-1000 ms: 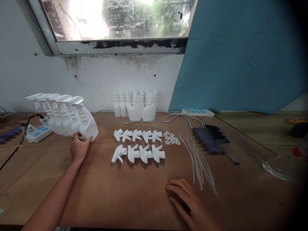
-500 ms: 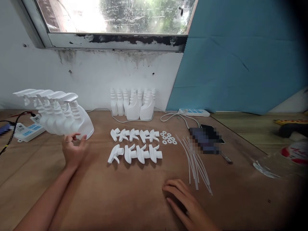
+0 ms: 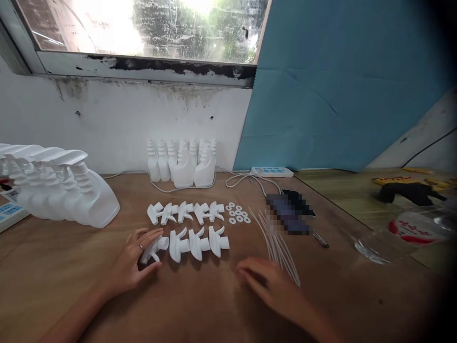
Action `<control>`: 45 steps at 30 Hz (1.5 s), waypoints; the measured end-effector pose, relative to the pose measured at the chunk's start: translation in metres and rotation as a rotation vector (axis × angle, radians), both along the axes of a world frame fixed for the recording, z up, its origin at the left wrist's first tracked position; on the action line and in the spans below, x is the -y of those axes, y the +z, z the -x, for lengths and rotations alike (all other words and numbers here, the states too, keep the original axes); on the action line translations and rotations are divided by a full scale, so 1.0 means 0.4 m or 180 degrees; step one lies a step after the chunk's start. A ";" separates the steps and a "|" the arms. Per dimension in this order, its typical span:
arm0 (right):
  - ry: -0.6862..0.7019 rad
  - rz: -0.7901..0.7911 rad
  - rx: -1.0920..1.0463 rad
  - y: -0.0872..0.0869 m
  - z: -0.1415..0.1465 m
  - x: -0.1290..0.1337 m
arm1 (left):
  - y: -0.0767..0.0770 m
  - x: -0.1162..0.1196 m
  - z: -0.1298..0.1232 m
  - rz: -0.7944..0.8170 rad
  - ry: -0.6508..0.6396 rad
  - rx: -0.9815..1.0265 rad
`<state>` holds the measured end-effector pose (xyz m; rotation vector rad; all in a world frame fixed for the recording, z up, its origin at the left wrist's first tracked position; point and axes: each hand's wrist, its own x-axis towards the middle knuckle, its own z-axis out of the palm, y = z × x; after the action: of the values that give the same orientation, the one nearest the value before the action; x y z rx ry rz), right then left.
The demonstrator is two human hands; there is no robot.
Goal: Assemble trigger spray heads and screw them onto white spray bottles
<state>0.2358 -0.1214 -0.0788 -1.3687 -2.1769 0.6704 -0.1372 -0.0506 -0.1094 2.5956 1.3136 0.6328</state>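
Note:
My left hand (image 3: 130, 262) is closed around a white trigger spray head (image 3: 154, 248) at the left end of the front row, fingers over its top and thumb below the trigger. The head still lies on the table. Beside it are three more spray heads (image 3: 198, 244), with a second row of several spray heads (image 3: 185, 212) behind. My right hand (image 3: 269, 281) hovers low over the table, its fingertips together and nothing visible in them. It is nearest to the thin white tubes (image 3: 282, 252). Small white ring washers (image 3: 238, 213) lie beyond it.
White spray bottles (image 3: 96, 200) stand in a row at the left, more bottles (image 3: 183, 164) against the wall. A power strip (image 3: 273, 172), a cable, phones (image 3: 289, 212) and a clear plastic bottle (image 3: 389, 238) with a red label are on the right.
My left hand has left the bottles at the left and moved right to the spray head. My right hand's fingers have drawn together. The view has shifted right and up.

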 end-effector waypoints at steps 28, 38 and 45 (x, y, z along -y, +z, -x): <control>-0.0355 -0.2870 0.0722 0.022 -0.132 -0.249 | 0.018 0.137 -0.349 0.0177 -0.1367 0.1151; 0.1871 -0.2329 -0.0338 0.027 0.051 -0.094 | 0.032 0.112 -0.311 0.1388 -0.1034 0.1294; 0.2080 -0.2227 -0.0322 0.003 0.062 -0.092 | 0.031 0.114 -0.319 0.1327 -0.1040 0.1384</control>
<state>0.2109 -0.0847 -0.0778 -0.2620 -2.4250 0.1280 -0.0096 -0.0961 -0.0970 2.1088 0.7672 0.7184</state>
